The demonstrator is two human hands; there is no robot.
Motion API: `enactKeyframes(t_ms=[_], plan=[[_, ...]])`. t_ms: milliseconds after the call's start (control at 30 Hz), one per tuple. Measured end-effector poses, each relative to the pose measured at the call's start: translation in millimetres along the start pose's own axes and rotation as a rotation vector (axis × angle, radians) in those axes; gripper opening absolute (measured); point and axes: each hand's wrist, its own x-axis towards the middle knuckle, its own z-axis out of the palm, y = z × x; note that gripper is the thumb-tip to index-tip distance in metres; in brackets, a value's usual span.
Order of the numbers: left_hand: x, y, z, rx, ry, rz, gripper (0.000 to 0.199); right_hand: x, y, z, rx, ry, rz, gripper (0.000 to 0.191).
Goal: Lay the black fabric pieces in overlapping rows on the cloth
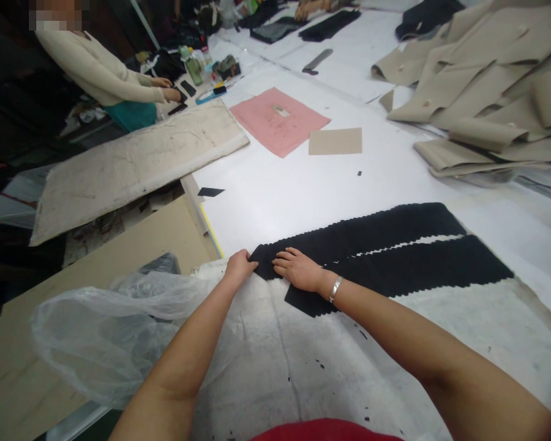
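Observation:
Two long black fabric strips with scalloped edges lie side by side on the white table, with a narrow jagged gap between them. At the left end of the farther strip, my left hand pinches its corner between thumb and fingers. My right hand rests flat on the same strip a little to the right, fingers stretched out and palm down. Its wrist, with a silver bracelet, crosses over the nearer black strip. Small black scraps lie on the pale cloth near me.
A clear plastic bag lies beside my left forearm. Beyond are a pink sheet, a beige rectangle and a padded board. Beige pieces pile up at right. A co-worker handles black pieces at far left.

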Motion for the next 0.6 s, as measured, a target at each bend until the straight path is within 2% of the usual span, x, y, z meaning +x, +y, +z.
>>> enactKeyframes(t_ms=[400, 600], plan=[[0.6, -4.5, 2.2, -0.034, -0.005, 0.002, 0.016, 1.2, -4.0, -1.5, 0.019, 0.014, 0.039, 0.031], [2.7, -8.9, 3.4, -0.031, 0.001, 0.006, 0.016, 1.8, -3.6, -1.6, 0.000, 0.006, 0.005, 0.032]])
